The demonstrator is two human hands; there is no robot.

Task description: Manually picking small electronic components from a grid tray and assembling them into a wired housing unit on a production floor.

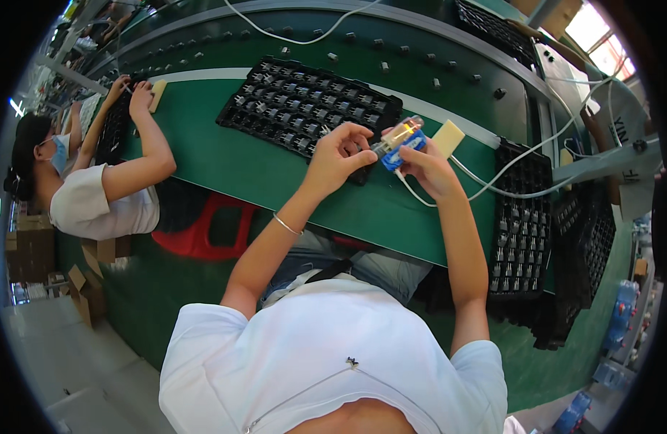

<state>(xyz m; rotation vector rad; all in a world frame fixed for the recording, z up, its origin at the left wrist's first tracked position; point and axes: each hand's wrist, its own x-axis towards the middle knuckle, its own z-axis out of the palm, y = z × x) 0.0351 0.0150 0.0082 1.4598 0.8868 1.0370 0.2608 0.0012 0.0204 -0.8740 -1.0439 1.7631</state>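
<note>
Over the right half of the green worktop (203,155), between its near and far edges: blue handheld device (404,150) with a glowing, see-through barrel (406,132) against it; both sit in the right grip (432,170), thumb and fingers closed about them; small grey metal piece (381,150) at the barrel's lower-left end.

Left grip (339,157): just left of that piece; thumb and forefinger curled, a gap visible between them, thumb tip reaching toward the piece; cannot tell whether they pinch it or merely touch.

Relation judged to govern the next move: the barrel's long axis slants from the left grip up toward the worktop's far right corner; its metal end faces the left fingertips, so the left hand is the nearer to that end, the right to the body; alignment along this slant looks critical.

Surroundings: black tray (226,114) of metal parts toward the far edge, left of the hands; yellow block (448,139) just beyond the right grip; second tray (501,288) at the right end.

Hard to make out: right fingers mostly behind the device; glare blurs the barrel; contact at the metal end too small to resolve; white cable (418,197) partly hidden by the right forearm.
</note>
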